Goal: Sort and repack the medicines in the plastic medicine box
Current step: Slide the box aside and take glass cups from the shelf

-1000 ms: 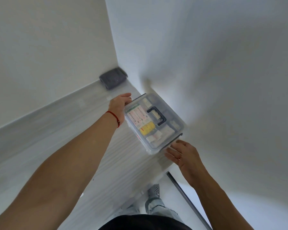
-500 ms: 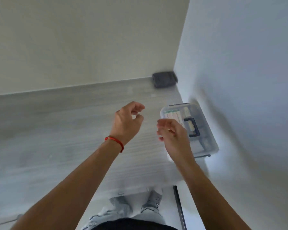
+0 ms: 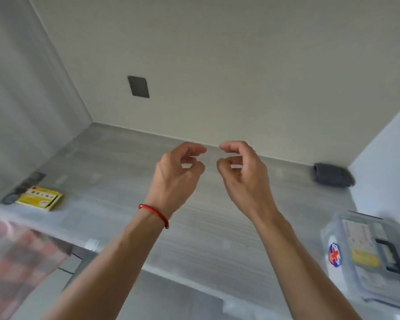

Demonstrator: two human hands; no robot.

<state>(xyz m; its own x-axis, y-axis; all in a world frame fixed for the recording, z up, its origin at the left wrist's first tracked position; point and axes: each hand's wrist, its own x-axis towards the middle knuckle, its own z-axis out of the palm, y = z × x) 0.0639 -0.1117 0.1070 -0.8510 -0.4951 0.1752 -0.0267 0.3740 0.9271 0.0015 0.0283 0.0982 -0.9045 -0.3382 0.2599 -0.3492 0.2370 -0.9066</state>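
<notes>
Hands: left hand (image 3: 174, 174) and right hand (image 3: 243, 174), loosely curled, holding nothing.
Box: plastic medicine box (image 3: 367, 257) at four o'clock, lid on.
Nearer: right hand.

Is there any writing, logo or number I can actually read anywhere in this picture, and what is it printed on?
No word or number is readable.
Clear plastic medicine box: round blue sticker with a red cross, a sign only, no legible lettering.
Printed white sheet under the box's lid: rows of print, too blurred to read.
Yellow label under the lid: blurred.
Flat yellow packet on the grey counter: white strip of characters, too small and blurred.
</notes>
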